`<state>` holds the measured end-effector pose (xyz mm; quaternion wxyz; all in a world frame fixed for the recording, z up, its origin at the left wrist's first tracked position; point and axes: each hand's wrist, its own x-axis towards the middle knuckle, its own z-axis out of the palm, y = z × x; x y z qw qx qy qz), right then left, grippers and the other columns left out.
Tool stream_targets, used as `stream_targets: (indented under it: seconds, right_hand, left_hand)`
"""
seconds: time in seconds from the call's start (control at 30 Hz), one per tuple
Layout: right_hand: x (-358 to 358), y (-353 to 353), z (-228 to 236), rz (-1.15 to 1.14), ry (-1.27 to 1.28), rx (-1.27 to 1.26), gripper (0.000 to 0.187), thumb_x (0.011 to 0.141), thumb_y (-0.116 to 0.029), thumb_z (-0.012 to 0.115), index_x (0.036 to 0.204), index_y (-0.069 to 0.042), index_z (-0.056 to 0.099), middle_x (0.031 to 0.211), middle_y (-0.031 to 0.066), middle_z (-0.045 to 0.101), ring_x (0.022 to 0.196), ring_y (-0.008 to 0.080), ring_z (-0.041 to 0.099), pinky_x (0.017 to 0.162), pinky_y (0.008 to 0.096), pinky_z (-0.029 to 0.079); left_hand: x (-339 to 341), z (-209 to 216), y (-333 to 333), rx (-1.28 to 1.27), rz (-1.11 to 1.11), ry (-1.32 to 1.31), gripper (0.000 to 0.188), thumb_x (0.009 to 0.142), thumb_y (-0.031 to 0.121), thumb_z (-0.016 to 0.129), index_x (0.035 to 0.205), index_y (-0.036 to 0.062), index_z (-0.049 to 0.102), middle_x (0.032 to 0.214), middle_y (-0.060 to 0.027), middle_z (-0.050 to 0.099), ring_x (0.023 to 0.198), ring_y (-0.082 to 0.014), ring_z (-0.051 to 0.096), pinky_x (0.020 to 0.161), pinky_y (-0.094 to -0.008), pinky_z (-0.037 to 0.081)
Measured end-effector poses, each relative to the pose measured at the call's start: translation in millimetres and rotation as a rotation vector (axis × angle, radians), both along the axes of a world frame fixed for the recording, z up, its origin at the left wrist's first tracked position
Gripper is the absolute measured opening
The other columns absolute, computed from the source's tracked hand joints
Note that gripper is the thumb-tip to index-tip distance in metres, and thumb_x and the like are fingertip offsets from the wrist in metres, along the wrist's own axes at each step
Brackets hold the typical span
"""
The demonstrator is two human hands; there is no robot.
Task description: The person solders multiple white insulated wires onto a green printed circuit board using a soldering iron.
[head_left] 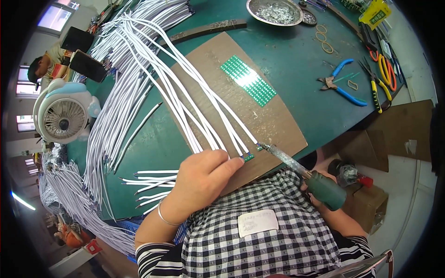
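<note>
At the far left a small white and pale blue desk fan (62,113) is standing on the green table (296,65), with a thick spread of white cables (125,78) lying beside it and fanning toward the person. The left hand (201,178) is lying palm down over the cable ends at the near edge of a brown board (273,123), its fingertips pressing a small green circuit piece (249,157) flat; it is pinning rather than gripping. A silver bangle (166,217) is circling that wrist. A panel of green circuit boards (248,80) is resting farther up the brown board, glaring under the light. A white rectangular label (257,222) is sitting on the person's checked apron. The right hand (320,194) is mostly hidden but is closing around the dark green handle of a soldering iron (296,167), whose tip is touching the cable ends just beside the green piece. Farther right, blue-handled pliers (345,83) and yellow-handled cutters (376,85) are lying on the table, below a round metal dish (274,11) and a yellow tag-like package (375,13) at the top edge.
</note>
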<state>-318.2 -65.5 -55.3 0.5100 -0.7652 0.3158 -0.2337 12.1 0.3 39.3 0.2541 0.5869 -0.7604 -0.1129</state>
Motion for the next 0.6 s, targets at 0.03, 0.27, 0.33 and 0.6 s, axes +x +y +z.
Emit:
stream_targets:
  seconds: [0.03, 0.27, 0.33, 0.6]
  right_hand:
    - [-1, 0, 0, 0.004, 0.000, -0.038, 0.025, 0.075, -0.018, 0.067, 0.094, -0.002, 0.065, 0.096, 0.0117, 0.066, 0.087, 0.0302, 0.066, 0.076, 0.0362, 0.054]
    - [4, 7, 5, -0.073, -0.071, -0.080, 0.024, 0.077, -0.017, 0.068, 0.095, -0.002, 0.064, 0.095, 0.0120, 0.067, 0.087, 0.0297, 0.066, 0.076, 0.0360, 0.054]
    - [12, 4, 13, -0.080, -0.205, -0.085, 0.023, 0.078, -0.017, 0.068, 0.094, -0.001, 0.064, 0.093, 0.0123, 0.066, 0.086, 0.0289, 0.066, 0.076, 0.0354, 0.054]
    - [2, 4, 5, -0.024, -0.216, -0.050, 0.022, 0.081, -0.018, 0.068, 0.093, -0.001, 0.063, 0.092, 0.0112, 0.066, 0.084, 0.0275, 0.066, 0.075, 0.0352, 0.054]
  left_hand:
    - [-3, -1, 1, 0.001, -0.013, -0.008, 0.029, 0.065, -0.001, 0.065, 0.093, 0.0077, 0.066, 0.076, -0.0060, 0.059, 0.065, -0.0220, 0.059, 0.052, -0.0331, 0.047]
    - [-21, -1, 7, 0.002, 0.050, -0.064, 0.027, 0.068, 0.000, 0.065, 0.094, 0.0046, 0.065, 0.078, -0.0066, 0.059, 0.066, -0.0228, 0.059, 0.055, -0.0326, 0.047]
    - [-24, -5, 5, -0.064, 0.112, -0.010, 0.023, 0.070, 0.000, 0.065, 0.093, 0.0032, 0.065, 0.079, -0.0069, 0.059, 0.067, -0.0236, 0.059, 0.056, -0.0338, 0.047]
    - [-29, -13, 2, -0.068, 0.102, -0.033, 0.021, 0.069, 0.000, 0.067, 0.091, 0.0025, 0.066, 0.081, -0.0075, 0.058, 0.071, -0.0244, 0.058, 0.059, -0.0351, 0.047]
